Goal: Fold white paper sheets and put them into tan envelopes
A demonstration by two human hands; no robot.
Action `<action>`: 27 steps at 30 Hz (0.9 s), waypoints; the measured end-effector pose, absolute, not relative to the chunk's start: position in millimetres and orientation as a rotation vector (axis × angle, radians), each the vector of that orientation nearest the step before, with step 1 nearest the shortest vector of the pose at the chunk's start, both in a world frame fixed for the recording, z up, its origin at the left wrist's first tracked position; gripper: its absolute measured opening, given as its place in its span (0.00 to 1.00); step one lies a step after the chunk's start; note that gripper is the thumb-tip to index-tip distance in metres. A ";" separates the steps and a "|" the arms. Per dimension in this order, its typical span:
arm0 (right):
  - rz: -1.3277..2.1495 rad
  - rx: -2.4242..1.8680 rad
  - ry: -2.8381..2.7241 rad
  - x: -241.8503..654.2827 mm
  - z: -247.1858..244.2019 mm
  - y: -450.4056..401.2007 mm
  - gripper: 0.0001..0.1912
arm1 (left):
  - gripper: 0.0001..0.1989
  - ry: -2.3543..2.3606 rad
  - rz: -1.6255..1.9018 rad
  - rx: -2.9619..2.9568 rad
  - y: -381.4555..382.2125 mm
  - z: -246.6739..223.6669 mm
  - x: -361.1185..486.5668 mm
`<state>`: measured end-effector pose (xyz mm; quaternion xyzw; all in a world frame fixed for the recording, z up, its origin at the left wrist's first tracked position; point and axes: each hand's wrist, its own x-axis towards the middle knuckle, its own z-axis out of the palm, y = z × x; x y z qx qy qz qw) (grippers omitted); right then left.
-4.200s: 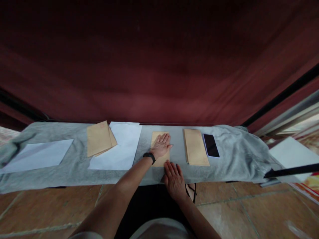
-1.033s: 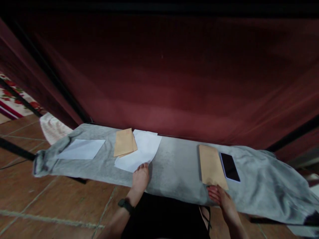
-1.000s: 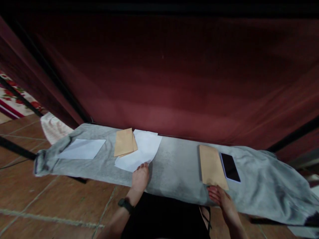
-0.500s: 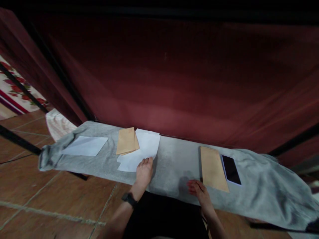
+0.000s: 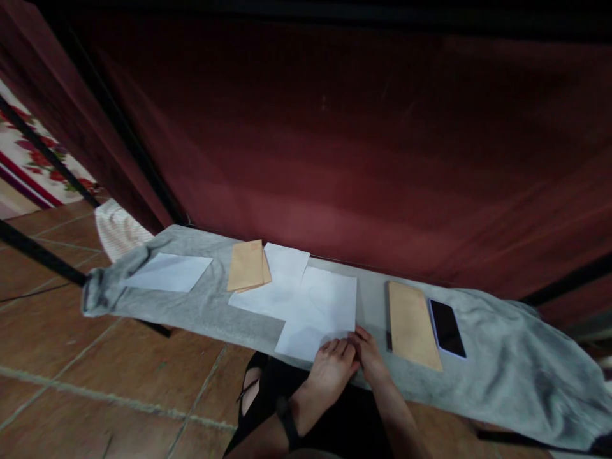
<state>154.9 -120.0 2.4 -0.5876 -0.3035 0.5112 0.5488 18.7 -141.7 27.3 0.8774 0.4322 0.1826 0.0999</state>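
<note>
A white sheet of paper (image 5: 326, 303) lies in front of me, its left part over other white papers (image 5: 287, 264). At its near right corner my left hand (image 5: 333, 364) is closed on the near edge. Right beside it, my right hand (image 5: 367, 354) has its fingers curled at the same corner, touching my left hand. The fingertips of both hands are partly hidden. Brown envelopes (image 5: 246, 264) rest on the left side of the other papers.
Grey cloth (image 5: 373, 299) covers the narrow bench. A stack of brown envelopes (image 5: 412, 325) and a phone (image 5: 447, 328) lie to the right. Another white sheet (image 5: 169, 272) lies at the far left. A dark red curtain (image 5: 325, 159) hangs behind the bench.
My left hand has drawn a sheet off the white papers to the right and toward me. My right hand has moved up to the sheet's corner and met my left hand.
</note>
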 end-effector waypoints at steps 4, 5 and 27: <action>1.000 -1.518 -0.823 183.7 -7.1 -114.7 0.12 | 0.17 1.381 0.714 2.478 -124.4 27.1 -9.4; 0.960 -1.546 -0.823 190.1 -8.3 -113.7 0.11 | 0.18 1.438 0.737 2.457 -116.6 24.6 -19.9; 0.410 -1.725 -1.783 153.8 -15.2 -99.7 0.25 | 0.27 1.290 0.348 2.635 -64.7 -5.6 0.4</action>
